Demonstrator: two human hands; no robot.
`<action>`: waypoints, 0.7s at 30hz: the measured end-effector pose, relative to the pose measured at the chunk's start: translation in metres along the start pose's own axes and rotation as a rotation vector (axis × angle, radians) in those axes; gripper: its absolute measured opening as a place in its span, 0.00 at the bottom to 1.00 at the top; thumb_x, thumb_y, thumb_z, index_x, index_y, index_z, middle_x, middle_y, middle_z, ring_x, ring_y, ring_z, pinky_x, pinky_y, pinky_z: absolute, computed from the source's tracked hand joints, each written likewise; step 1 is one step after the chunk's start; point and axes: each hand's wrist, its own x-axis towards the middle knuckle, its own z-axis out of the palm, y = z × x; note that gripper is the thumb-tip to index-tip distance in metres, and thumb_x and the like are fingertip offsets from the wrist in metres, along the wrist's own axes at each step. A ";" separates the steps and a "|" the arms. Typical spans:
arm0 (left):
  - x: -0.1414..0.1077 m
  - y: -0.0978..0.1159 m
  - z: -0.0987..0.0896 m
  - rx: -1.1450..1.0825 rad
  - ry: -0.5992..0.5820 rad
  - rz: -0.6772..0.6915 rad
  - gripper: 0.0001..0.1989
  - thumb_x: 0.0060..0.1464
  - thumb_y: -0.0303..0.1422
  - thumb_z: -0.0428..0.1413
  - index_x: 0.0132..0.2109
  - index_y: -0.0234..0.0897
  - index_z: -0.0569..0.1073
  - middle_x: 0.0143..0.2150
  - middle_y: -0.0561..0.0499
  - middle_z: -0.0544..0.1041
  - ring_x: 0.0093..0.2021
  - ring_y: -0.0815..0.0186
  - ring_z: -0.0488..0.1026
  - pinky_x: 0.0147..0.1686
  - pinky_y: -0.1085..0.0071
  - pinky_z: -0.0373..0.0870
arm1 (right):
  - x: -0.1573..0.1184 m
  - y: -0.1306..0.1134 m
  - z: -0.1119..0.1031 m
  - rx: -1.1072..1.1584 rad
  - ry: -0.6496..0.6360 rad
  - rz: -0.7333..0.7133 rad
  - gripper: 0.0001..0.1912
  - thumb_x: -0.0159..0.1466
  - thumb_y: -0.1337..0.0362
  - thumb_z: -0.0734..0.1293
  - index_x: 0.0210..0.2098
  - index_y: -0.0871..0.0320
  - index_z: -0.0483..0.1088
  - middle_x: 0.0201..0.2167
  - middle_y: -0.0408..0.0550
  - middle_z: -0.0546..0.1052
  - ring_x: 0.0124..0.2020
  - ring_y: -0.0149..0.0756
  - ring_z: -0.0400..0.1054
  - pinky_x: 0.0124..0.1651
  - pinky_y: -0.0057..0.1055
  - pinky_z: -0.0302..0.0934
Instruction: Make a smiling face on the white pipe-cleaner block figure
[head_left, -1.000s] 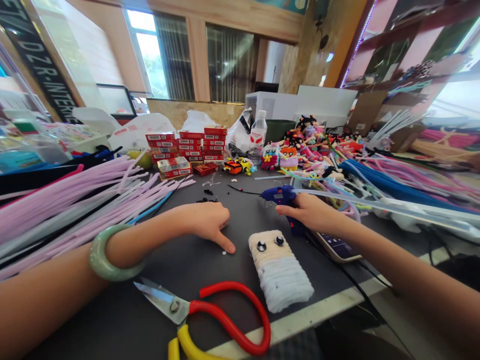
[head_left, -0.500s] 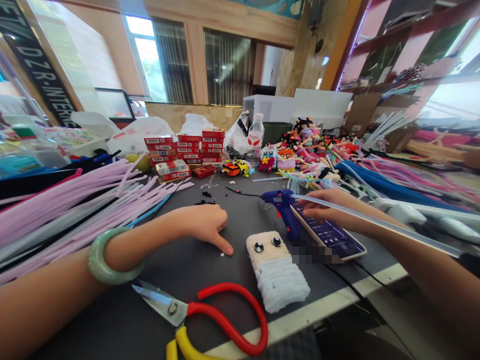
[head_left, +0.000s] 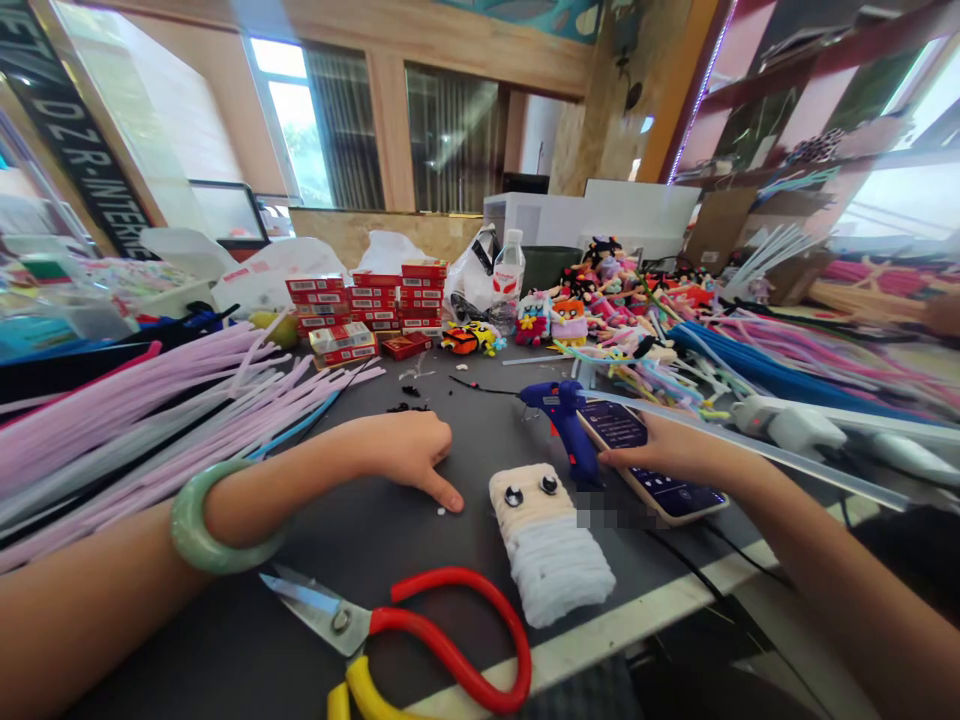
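Observation:
My left hand (head_left: 411, 450) lies on the dark tabletop, its fingers curled under and its thumb stretched out beside a tiny white bit (head_left: 441, 512). Nothing shows in it. My right hand (head_left: 671, 450) is over the phone (head_left: 611, 425), thumb stretched across the lit screen; the other fingers are mostly hidden. Left of the phone, a blue glue gun (head_left: 574, 425) with a long clear glue stick (head_left: 750, 440) rests on the table. Between my hands lies a block wrapped in cream and white fuzzy stems (head_left: 551, 550), with two googly eyes. Scissors (head_left: 427, 625) with red and yellow handles lie nearest me.
Bundles of pink and grey fuzzy stems (head_left: 150, 420) lie at left. Red boxes (head_left: 367, 305) are stacked at the back, beside a plastic bottle (head_left: 508, 275) and piled small dolls (head_left: 607, 290). Black cables (head_left: 697, 570) cross the pale table edge (head_left: 600, 635) at right.
My right hand has drawn back toward me over the phone, uncovering the upper screen, which shows different content. My left hand stays in place.

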 end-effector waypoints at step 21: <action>0.000 -0.001 0.001 0.000 0.000 0.001 0.25 0.46 0.54 0.57 0.22 0.35 0.74 0.17 0.50 0.71 0.17 0.67 0.59 0.18 0.70 0.50 | 0.000 -0.001 0.000 -0.110 -0.020 0.126 0.27 0.54 0.44 0.68 0.42 0.61 0.72 0.37 0.54 0.78 0.36 0.41 0.73 0.39 0.38 0.65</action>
